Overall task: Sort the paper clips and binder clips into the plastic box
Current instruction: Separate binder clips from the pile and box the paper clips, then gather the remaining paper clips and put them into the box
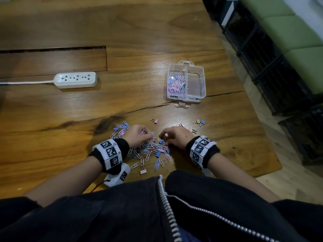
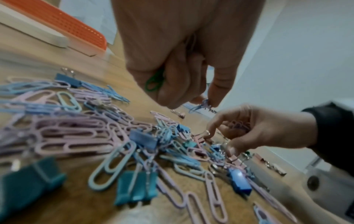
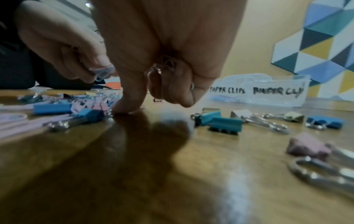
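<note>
A mixed pile of pastel paper clips and binder clips (image 1: 148, 151) lies on the wooden table just in front of me. My left hand (image 1: 146, 134) hovers over the pile's left side, fingers curled round a green paper clip (image 2: 154, 82) and pinching another clip at the fingertips. My right hand (image 1: 163, 137) is on the pile's right side, with pink paper clips (image 3: 162, 66) tucked in its palm and one fingertip (image 3: 126, 106) pressed on the table. The clear plastic box (image 1: 203, 81) stands farther back, with paper clips (image 1: 175, 83) in its left compartment.
Loose binder clips (image 1: 200, 122) lie to the right of the pile, between my right hand and the box. A white power strip (image 1: 75, 80) sits at the back left beside a slot in the tabletop. Black crates (image 1: 279, 67) stand past the table's right edge.
</note>
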A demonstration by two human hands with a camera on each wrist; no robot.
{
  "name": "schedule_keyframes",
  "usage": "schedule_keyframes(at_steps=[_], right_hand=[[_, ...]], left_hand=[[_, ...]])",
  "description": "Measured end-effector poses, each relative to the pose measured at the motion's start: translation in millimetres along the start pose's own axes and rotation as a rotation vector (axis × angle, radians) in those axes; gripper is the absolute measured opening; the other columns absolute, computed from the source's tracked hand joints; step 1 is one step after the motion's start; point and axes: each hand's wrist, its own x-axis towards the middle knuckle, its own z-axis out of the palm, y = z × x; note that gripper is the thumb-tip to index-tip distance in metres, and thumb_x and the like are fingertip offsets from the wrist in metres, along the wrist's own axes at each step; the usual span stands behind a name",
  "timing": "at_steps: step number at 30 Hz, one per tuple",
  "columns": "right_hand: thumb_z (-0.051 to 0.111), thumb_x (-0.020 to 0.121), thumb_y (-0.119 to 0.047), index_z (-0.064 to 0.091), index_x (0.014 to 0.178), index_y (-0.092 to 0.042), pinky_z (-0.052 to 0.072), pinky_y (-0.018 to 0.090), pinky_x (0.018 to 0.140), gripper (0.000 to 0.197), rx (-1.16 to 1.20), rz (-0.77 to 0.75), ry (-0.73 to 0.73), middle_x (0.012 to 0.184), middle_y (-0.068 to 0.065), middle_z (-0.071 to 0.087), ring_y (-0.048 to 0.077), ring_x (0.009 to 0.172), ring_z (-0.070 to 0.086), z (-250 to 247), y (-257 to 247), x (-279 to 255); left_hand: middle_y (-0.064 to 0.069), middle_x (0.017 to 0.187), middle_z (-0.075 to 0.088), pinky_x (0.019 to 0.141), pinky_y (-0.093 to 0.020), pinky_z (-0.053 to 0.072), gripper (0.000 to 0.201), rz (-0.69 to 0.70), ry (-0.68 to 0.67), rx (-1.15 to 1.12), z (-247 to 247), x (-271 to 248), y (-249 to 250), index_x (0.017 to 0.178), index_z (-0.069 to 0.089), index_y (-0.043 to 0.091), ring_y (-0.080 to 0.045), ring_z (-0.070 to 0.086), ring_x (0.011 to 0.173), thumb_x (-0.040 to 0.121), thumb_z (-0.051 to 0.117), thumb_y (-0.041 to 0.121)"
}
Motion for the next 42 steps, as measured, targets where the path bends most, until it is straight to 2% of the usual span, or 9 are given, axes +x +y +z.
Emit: schedule_keyframes(at_steps=[5, 12, 18, 25, 30, 33, 35, 38, 42], right_hand=[[0.052, 0.089, -0.024, 0.056, 0.105, -0.013, 0.034, 0.022, 0.077, 0.02, -0.186, -0.049, 0.01, 0.106, 0.004, 0.062, 0.019, 0.098, 0.056, 3, 2, -6], [0.044, 0.093, -0.03, 0.05, 0.103, -0.009, 0.037, 0.024, 0.074, 0.025, -0.286, 0.048, -0.047, 0.102, 0.006, 0.058, 0.019, 0.089, 0.054, 2, 14, -14], [0.047, 0.092, -0.021, 0.047, 0.081, -0.011, 0.041, 0.031, 0.063, 0.015, 0.411, 0.197, 0.221, 0.073, 0.001, 0.046, 0.015, 0.066, 0.045, -43, 30, -7], [0.044, 0.09, 0.001, 0.037, 0.065, -0.011, 0.025, 0.013, 0.027, 0.028, 1.063, 0.303, 0.459, 0.062, 0.006, 0.04, 0.0, 0.025, 0.033, -112, 23, 27], [0.045, 0.086, 0.007, 0.043, 0.07, -0.013, 0.028, 0.01, 0.027, 0.025, 1.07, 0.359, 0.509, 0.062, 0.007, 0.044, -0.002, 0.024, 0.039, -119, 27, 44], [0.042, 0.086, 0.006, 0.048, 0.07, -0.012, 0.025, 0.011, 0.027, 0.024, 0.987, 0.399, 0.465, 0.063, 0.006, 0.044, 0.004, 0.032, 0.038, -125, 32, 55], [0.043, 0.089, 0.001, 0.048, 0.071, -0.01, 0.026, 0.013, 0.027, 0.022, 0.945, 0.416, 0.437, 0.063, 0.005, 0.044, 0.009, 0.043, 0.035, -130, 32, 64], [0.046, 0.091, -0.006, 0.051, 0.077, -0.007, 0.034, 0.015, 0.033, 0.015, 0.959, 0.417, 0.418, 0.066, 0.005, 0.049, 0.012, 0.049, 0.042, -136, 28, 84], [0.048, 0.089, -0.03, 0.055, 0.105, -0.002, 0.056, 0.035, 0.074, 0.034, 0.998, 0.436, 0.42, 0.092, 0.011, 0.062, 0.023, 0.08, 0.061, -135, 28, 113]], left_hand=[[0.001, 0.089, 0.059, 0.067, -0.022, 0.041, 0.02, -0.034, 0.027, -0.024, 8, 4, 1, 0.069, 0.051, 0.019, -0.012, 0.053, 0.077, 0.088, 0.058, 0.017], [0.002, 0.067, 0.054, 0.04, -0.013, 0.037, 0.017, -0.079, -0.069, -0.116, 14, 11, 22, 0.076, 0.054, 0.016, -0.004, 0.045, 0.045, 0.09, 0.055, 0.025], [0.006, 0.043, 0.036, 0.03, -0.01, 0.023, 0.029, -0.168, -0.087, -0.468, -5, 50, 79, 0.064, 0.047, 0.015, -0.004, 0.028, 0.026, 0.09, 0.055, 0.024], [0.002, 0.039, 0.032, 0.029, -0.009, 0.025, 0.027, -0.261, -0.015, -0.91, -25, 117, 149, 0.065, 0.032, 0.012, -0.008, 0.029, 0.029, 0.091, 0.036, 0.01], [0.0, 0.08, 0.038, 0.077, -0.027, 0.043, 0.021, -0.285, -0.012, -0.846, -34, 147, 171, 0.077, 0.042, 0.008, -0.016, 0.046, 0.074, 0.093, 0.041, 0.021], [-0.014, 0.131, 0.037, 0.105, -0.041, 0.032, 0.048, -0.244, -0.144, -0.72, -39, 148, 169, 0.125, 0.043, 0.002, -0.029, 0.034, 0.126, 0.093, 0.039, 0.038], [-0.015, 0.123, 0.043, 0.099, -0.038, 0.036, 0.048, -0.19, -0.178, -0.681, -45, 145, 165, 0.128, 0.044, 0.005, -0.028, 0.044, 0.113, 0.094, 0.038, 0.038], [-0.002, 0.081, 0.044, 0.067, -0.02, 0.041, 0.019, -0.148, -0.098, -0.613, -54, 134, 156, 0.082, 0.051, 0.013, -0.013, 0.04, 0.065, 0.094, 0.044, 0.026], [0.001, 0.08, 0.051, 0.064, -0.018, 0.041, 0.013, -0.055, 0.01, -0.38, -58, 109, 127, 0.085, 0.054, 0.009, -0.009, 0.045, 0.065, 0.093, 0.043, 0.009]])
